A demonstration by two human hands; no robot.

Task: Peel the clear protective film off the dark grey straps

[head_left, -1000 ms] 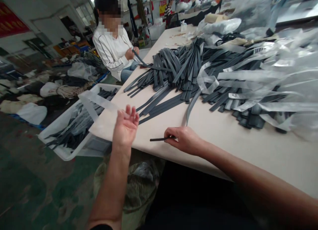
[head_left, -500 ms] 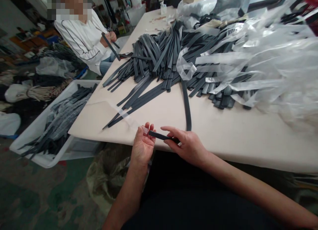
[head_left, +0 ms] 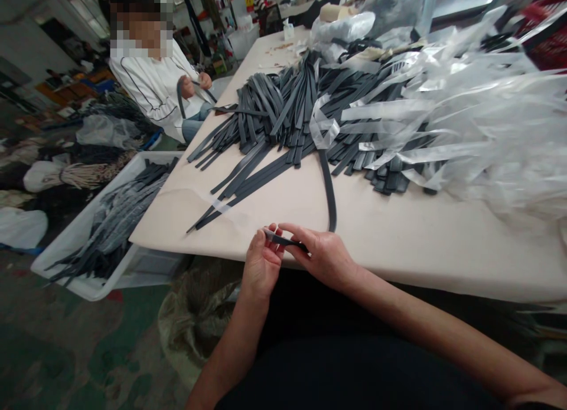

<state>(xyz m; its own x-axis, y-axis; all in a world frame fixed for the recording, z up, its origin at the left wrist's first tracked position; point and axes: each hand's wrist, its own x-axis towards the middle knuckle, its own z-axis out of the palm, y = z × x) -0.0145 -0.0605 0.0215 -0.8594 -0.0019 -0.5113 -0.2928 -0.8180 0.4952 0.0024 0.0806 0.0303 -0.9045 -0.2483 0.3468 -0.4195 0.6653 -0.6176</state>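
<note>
My right hand (head_left: 328, 256) is closed on a dark grey flat strap (head_left: 289, 242), near its end. A dark length (head_left: 328, 191) rises from behind that hand to the pile and looks like the same strap. My left hand (head_left: 262, 268) pinches the strap's tip between thumb and fingers, together with the end of a clear plastic strip. That plastic strip (head_left: 224, 207) trails left across the table; whether it wraps the tip cannot be made out. Both hands are just above the table's front edge, almost touching.
A heap of similar dark straps (head_left: 261, 106) covers the middle of the pale table (head_left: 398, 244). Clear plastic strips (head_left: 469, 126) lie heaped at the right. A white bin (head_left: 104, 289) with more straps stands left. Beyond it, a person in a white jacket (head_left: 144, 91) holds a strap.
My hands have come closer together, and the strap's tip now sits between my left thumb and fingers at the plastic. The other person's strap is now bent into a loop. The view has shifted slightly.
</note>
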